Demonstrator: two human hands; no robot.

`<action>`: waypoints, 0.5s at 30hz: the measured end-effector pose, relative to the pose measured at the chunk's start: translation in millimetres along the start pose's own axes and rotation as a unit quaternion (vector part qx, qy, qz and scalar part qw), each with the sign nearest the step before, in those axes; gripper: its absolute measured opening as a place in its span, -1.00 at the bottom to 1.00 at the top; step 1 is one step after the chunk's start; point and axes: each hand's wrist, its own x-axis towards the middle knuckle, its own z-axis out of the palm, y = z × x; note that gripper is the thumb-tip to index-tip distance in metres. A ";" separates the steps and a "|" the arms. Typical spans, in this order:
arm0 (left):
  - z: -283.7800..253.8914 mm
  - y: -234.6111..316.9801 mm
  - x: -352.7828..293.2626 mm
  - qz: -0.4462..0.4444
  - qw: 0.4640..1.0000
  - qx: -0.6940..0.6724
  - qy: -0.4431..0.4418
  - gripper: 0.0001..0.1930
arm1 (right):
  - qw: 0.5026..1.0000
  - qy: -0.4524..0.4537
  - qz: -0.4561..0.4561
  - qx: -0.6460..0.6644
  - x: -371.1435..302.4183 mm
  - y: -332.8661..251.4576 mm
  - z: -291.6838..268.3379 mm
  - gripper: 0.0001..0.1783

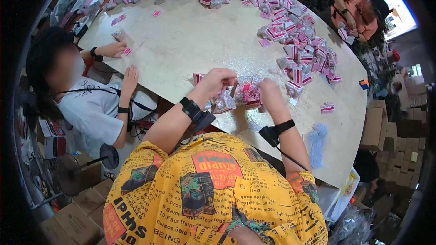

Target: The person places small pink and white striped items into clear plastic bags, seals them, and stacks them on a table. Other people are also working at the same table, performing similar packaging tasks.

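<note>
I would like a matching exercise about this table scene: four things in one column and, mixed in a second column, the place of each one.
Things
1. left hand
2. light blue tassel
3. small orange and blue block
4. black fan

Places
A. on the floor side, left of the table
B. at the table's right edge, alone
C. on the small pink packets at the near edge
D. on the table beside the right forearm

Pairs: 1-C, 2-D, 3-B, 4-A
</note>
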 end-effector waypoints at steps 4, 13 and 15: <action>8.3 -2.7 -4.4 0.032 0.996 0.084 0.020 -0.85 | 0.950 -0.099 0.017 0.295 3.0 -51.6 -19.7 -0.87; 13.9 -9.9 -9.9 0.020 0.982 0.153 0.107 -0.88 | 0.741 -0.053 0.257 0.618 19.6 -43.9 -11.6 -0.79; 17.1 -11.5 -8.7 0.026 0.986 0.123 0.107 -0.88 | 0.736 -0.087 0.266 0.617 16.7 -40.4 -6.9 -0.78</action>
